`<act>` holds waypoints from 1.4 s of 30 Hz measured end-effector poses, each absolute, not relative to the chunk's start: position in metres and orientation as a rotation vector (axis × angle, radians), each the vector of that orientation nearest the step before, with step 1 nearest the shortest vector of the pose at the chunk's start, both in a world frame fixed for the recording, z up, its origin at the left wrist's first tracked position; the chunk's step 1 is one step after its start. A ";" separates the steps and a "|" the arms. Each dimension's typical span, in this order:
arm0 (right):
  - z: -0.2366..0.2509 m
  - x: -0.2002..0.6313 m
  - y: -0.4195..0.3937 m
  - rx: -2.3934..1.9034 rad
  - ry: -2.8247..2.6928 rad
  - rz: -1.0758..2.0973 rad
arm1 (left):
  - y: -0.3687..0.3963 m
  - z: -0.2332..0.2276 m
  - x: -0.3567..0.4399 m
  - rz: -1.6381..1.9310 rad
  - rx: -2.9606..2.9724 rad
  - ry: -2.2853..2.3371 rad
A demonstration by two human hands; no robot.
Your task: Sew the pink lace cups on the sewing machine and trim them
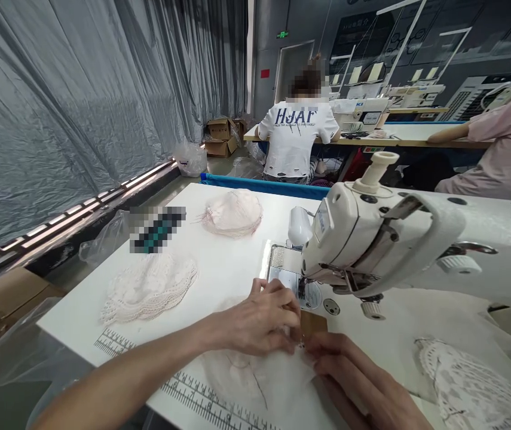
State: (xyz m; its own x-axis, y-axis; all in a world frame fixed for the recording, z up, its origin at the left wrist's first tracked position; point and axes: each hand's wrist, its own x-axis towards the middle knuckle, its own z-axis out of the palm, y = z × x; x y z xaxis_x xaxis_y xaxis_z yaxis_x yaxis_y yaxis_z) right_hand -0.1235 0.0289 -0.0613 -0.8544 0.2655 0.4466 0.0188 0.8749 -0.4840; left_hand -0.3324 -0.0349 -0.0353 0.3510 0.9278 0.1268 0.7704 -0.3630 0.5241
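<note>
Two piles of lace sit on my white table (219, 269), one lace pile (147, 288) near the left edge and one pink pile (233, 212) farther back. Bare table lies between them and my hands. My left hand (259, 322) lies curled on the thin white cloth (259, 376), fingers bent and pinching it. My right hand (354, 376) pinches the same cloth just beside. Both sit right before the sewing machine (394, 239) needle. More lace (465, 376) lies far right.

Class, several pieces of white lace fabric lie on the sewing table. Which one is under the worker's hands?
The thin white fabric piece at the table's near edge, pinned by the left hand and right hand; the other lace piles lie untouched.
</note>
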 end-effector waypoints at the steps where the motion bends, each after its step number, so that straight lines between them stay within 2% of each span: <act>1: -0.060 -0.123 0.029 -0.210 -2.537 0.658 | -0.035 -0.034 -0.332 0.599 2.227 1.511; 14: -0.045 -0.121 0.034 -0.402 -2.397 1.267 | -0.036 -0.033 -0.336 0.592 2.164 1.559; 24: -0.060 -0.124 0.035 -0.338 -2.426 1.125 | -0.036 -0.035 -0.334 0.631 2.163 1.380; 34: -0.057 -0.123 0.048 -0.142 -2.579 0.956 | -0.033 -0.038 -0.338 0.622 1.962 1.709; 42: -0.063 -0.120 0.045 -0.218 -2.657 0.806 | -0.032 -0.052 -0.332 0.630 2.029 1.782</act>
